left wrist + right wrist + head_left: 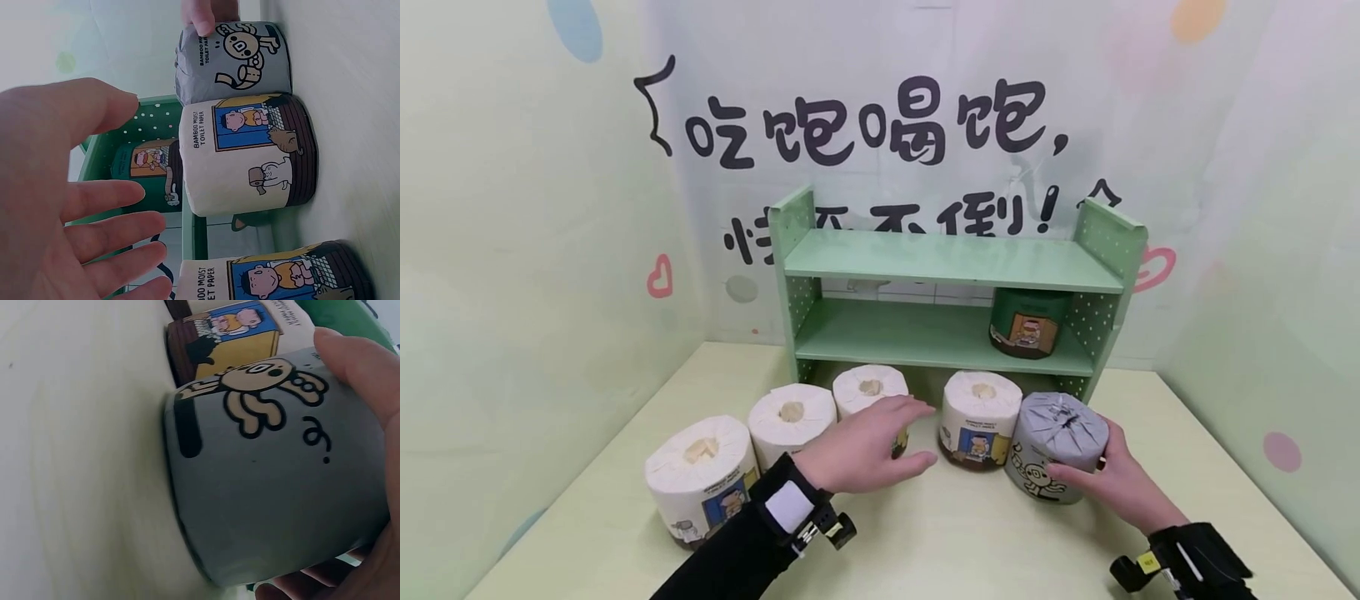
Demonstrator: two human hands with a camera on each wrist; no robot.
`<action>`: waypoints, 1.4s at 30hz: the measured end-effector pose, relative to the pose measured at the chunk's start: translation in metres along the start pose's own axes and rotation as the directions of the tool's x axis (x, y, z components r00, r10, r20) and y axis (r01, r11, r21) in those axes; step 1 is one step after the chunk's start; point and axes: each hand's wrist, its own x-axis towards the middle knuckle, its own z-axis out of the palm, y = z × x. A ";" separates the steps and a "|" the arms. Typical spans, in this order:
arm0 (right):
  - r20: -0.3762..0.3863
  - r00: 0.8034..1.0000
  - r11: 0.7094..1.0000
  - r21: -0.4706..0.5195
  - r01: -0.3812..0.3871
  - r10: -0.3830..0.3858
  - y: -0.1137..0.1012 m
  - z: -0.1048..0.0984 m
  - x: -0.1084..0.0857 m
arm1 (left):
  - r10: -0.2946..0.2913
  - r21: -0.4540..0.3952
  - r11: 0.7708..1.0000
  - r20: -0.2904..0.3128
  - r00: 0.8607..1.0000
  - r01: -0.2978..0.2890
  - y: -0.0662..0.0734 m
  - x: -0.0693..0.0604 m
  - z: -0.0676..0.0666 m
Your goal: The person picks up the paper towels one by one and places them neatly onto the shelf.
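Four white-wrapped bamboo toilet paper rolls [698, 487] are standing upright on a pale worktop [940, 542], their lower sides showing cartoon figures and a dark brown band. Three are forming a slanting line on the left, while the fourth is standing apart from them, right of centre. Just beside that fourth roll, at the far right, a grey-wrapped toilet paper roll [1054, 442] with a cartoon animal printed on it is resting within the grasp of the right hand [1116, 479]: the thumb is pressing its near side and the fingers are curling around the other side. The left hand [865, 446] is hovering before the third white roll, partly hiding it; its fingers are stretching out, spread apart, with the thumb held away, and it is holding nothing. Behind the row, a light green two-tier shelf [940, 258] is carrying a dark green toilet paper roll [1028, 325] at the right end of its lower board. Large black Chinese lettering [917, 125] is running across the pale backdrop [850, 42], and black straps are circling both wrists.
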 end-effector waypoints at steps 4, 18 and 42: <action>-0.005 1.000 1.000 0.016 -0.021 0.021 0.003 0.002 0.002 | 0.007 0.004 1.000 -0.004 1.000 -0.007 0.000 0.000 0.000; -0.036 0.998 0.998 0.047 -0.042 0.044 0.005 0.007 0.003 | 0.002 0.000 1.000 0.002 1.000 -0.002 0.000 0.000 0.000; -0.104 0.994 0.999 0.038 -0.029 0.032 0.003 0.003 -0.002 | 0.012 0.004 1.000 -0.009 1.000 -0.012 -0.001 0.000 0.002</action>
